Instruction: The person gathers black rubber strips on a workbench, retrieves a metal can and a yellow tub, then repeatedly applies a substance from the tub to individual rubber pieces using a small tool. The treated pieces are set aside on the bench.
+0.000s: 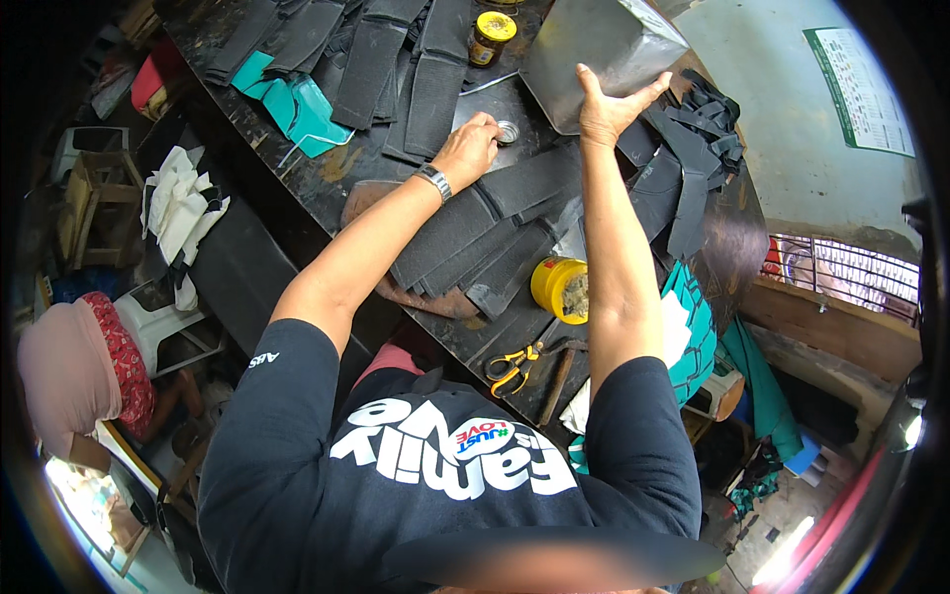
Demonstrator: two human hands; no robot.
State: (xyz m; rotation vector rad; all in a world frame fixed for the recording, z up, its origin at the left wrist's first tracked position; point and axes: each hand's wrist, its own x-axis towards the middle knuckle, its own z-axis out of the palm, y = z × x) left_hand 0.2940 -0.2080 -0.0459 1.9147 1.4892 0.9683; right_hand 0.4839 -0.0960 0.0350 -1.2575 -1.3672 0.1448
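My left hand (471, 146) reaches over the dark table with its fingers bent together. Their tips are at the edge of a small round metal cap (508, 133). My right hand (611, 111) presses its palm and spread thumb and fingers against a large boxy metal tin (584, 59), which appears tilted. Whatever lies behind the tin is hidden. Below my left wrist, fanned stacks of black strips (465, 233) lie on the table. More black strips (371, 74) lie beyond my left hand, beside a turquoise piece with a white cord (302, 109).
A yellow-lidded jar (492, 38) stands at the far side. Near my right forearm are an open yellow tub (562, 289), yellow-handled scissors (513, 370) and a hammer (561, 381). Black straps (693, 148) pile up on the right. Another person (74, 366) is at the left.
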